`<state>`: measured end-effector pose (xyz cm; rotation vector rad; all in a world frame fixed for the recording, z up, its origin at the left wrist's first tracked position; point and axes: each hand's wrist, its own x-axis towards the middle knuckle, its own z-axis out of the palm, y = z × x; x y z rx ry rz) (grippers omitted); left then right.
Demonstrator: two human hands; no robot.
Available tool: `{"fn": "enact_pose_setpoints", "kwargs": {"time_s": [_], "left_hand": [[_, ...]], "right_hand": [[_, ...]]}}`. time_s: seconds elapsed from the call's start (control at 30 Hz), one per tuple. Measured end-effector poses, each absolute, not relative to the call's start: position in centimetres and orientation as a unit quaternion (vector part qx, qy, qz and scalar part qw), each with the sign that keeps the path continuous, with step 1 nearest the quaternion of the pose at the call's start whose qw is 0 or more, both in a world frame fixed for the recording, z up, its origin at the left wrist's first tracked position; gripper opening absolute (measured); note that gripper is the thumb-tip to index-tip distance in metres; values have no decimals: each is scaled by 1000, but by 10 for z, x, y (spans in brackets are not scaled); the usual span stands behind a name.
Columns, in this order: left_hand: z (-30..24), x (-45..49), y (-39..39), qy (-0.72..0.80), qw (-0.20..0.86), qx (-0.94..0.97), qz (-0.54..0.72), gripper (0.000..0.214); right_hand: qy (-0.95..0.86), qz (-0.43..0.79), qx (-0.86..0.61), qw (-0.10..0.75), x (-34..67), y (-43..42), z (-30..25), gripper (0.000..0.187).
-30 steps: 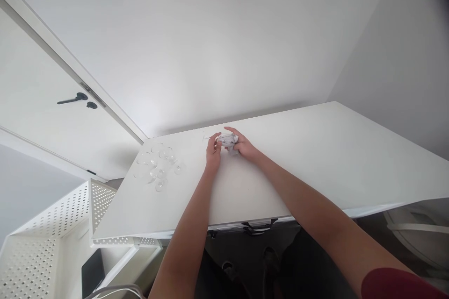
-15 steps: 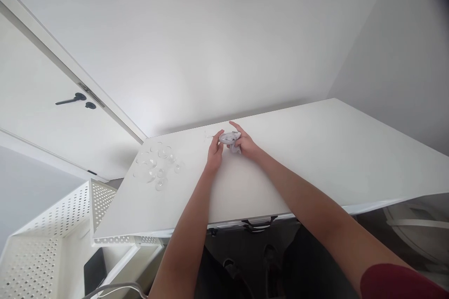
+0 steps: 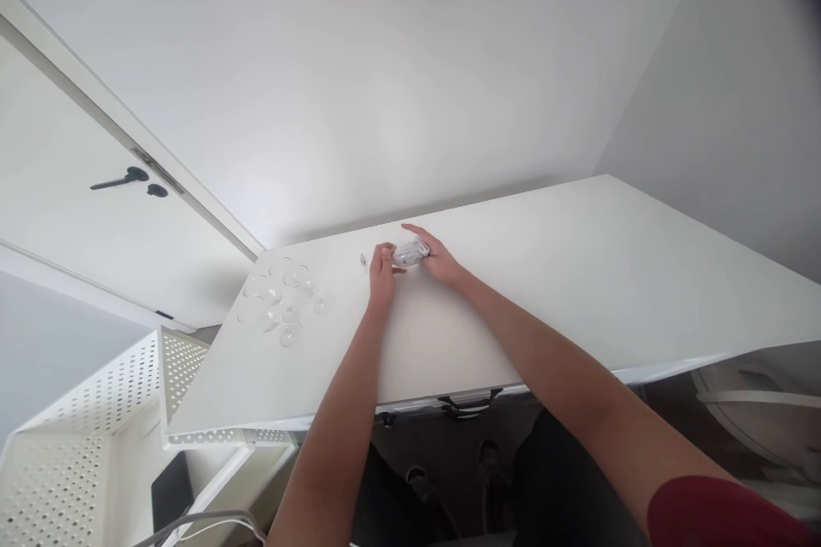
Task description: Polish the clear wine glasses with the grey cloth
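A clear stemmed glass [image 3: 409, 253] lies on its side over the far part of the white table [image 3: 577, 291]. My left hand [image 3: 382, 272] is closed round its stem, and the round foot [image 3: 363, 261] sticks out to the left. My right hand [image 3: 437, 257] wraps the bowl, fingers curled over the top. A bit of grey cloth seems pressed against the bowl under those fingers, but it is too small to be sure. Both arms reach far forward across the table.
Several clear glasses [image 3: 277, 301] stand grouped at the table's left end. A white perforated shelf unit [image 3: 96, 410] sits below left. A door with a black handle [image 3: 121, 179] is at the left; white walls rise behind and to the right.
Both hands and the glass have shifted slightly left and away. The glass's foot now shows left of my left hand, and less of the grey cloth is visible.
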<state>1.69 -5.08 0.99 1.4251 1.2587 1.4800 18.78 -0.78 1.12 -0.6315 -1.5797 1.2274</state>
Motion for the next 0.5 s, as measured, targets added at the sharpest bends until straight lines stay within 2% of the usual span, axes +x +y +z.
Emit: {"fn": "enact_pose_setpoints", "kwargs": {"time_s": [0.1, 0.23, 0.33, 0.5], "left_hand": [[14, 18, -55, 430, 347, 605, 573, 45], [17, 17, -57, 391, 324, 660, 554, 43], [14, 15, -55, 400, 316, 638, 577, 41], [11, 14, -51, 485, 307, 565, 592, 42]], "right_hand": [[-518, 615, -301, 513, 188, -4, 7, 106], [-466, 679, -288, 488, 192, -3, 6, 106], [-524, 649, -274, 479, 194, -4, 10, 99], [-657, 510, -250, 496, 193, -6, 17, 87]]}}
